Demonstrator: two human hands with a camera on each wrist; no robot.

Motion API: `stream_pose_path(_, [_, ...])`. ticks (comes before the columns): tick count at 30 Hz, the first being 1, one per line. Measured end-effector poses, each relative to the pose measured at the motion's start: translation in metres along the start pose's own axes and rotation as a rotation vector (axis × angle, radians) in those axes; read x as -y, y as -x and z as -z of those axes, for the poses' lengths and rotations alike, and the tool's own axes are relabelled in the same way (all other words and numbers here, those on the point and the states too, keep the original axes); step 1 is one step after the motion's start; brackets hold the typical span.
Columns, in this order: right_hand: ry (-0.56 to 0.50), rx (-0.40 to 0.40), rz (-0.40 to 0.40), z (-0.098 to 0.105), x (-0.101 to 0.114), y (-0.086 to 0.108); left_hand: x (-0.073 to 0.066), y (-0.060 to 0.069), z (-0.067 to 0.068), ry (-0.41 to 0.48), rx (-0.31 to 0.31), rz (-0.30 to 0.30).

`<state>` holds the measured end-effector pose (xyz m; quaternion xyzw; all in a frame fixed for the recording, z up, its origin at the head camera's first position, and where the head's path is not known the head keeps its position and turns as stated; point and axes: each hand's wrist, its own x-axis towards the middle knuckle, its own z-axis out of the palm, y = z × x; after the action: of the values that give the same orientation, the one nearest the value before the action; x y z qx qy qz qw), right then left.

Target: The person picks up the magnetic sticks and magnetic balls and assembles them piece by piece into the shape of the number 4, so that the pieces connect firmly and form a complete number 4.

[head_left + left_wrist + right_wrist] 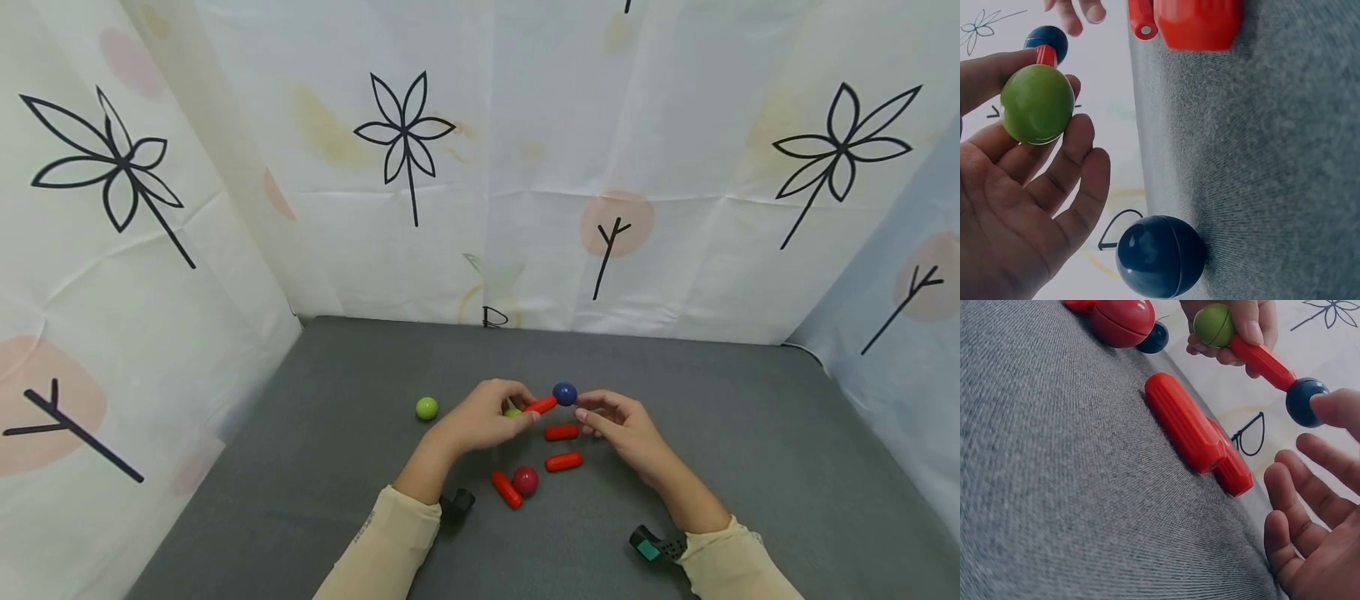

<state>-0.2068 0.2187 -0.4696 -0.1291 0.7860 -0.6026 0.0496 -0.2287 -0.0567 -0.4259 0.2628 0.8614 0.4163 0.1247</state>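
My left hand (487, 414) pinches a piece made of a green ball (1037, 104), a red ribbed rod (1264, 362) and a blue ball (565, 393) joined in a line, held above the table. The green ball lies nearest the left palm; the blue one points toward the right hand (622, 429). In the right wrist view, the right thumb overlaps the blue ball; whether it touches is hard to tell. The other right fingers are loosely spread, apart from the ball.
Below the hands lie two loose red rods (562, 432). Nearer me, another red rod (507, 490) lies against a red ball (525, 481). A green ball (427, 408) sits at left. Another blue ball (1160, 256) rests on the grey table, hidden from the head view.
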Motion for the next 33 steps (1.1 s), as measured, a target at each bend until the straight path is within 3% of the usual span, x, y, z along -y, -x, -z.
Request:
stream_pose_path(16, [0.125, 0.073, -0.062, -0.001, 0.001, -0.001, 0.003, 0.002, 0.004, 0.089, -0.117, 0.038])
stream_pose_path(33, [0.247, 0.114, 0.055, -0.005, -0.009, -0.001, 0.0, 0.004, 0.015, 0.154, -0.224, 0.096])
